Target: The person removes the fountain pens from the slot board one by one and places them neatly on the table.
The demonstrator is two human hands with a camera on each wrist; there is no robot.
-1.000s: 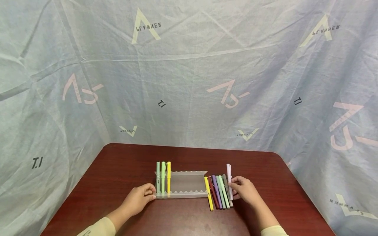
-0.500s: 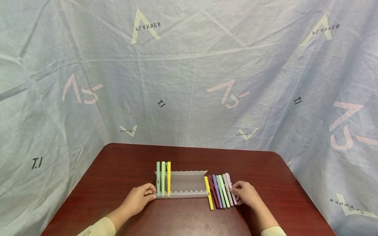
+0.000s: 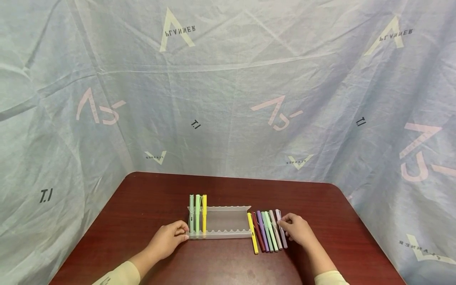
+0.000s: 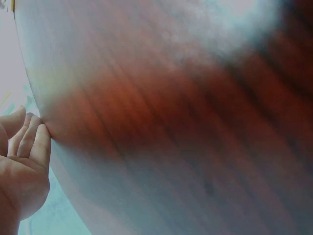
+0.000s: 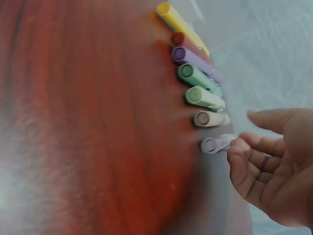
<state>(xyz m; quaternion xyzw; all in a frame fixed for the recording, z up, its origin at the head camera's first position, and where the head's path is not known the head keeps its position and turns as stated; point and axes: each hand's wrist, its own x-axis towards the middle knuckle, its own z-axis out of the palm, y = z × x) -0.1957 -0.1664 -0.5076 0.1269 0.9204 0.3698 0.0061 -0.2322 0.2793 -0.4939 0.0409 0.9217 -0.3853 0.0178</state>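
Note:
My left hand (image 3: 166, 240) pinches the left end of a clear plastic pen tray (image 3: 228, 235) with notched edges. In the tray's left part, a grey-green pen (image 3: 191, 213), a light green pen (image 3: 197, 213) and a yellow pen (image 3: 204, 213) lie side by side in its notches. To the right of the tray, my right hand (image 3: 296, 228) touches a lilac pen (image 5: 210, 145), the rightmost of a row on the table. The right wrist view shows the thumb held apart from that pen while the fingertips rest by its side.
Beside the lilac pen lie a beige-grey pen (image 5: 203, 118), a purple pen (image 5: 181, 54), a dark red pen (image 5: 179, 38), a second yellow pen (image 3: 252, 233) and green ones. The reddish-brown table (image 3: 156, 198) is enclosed by pale printed cloth (image 3: 228, 99).
The right hand has lowered the lilac pen onto the table at the right end of the row, and its thumb has come away. The left hand and tray stay put.

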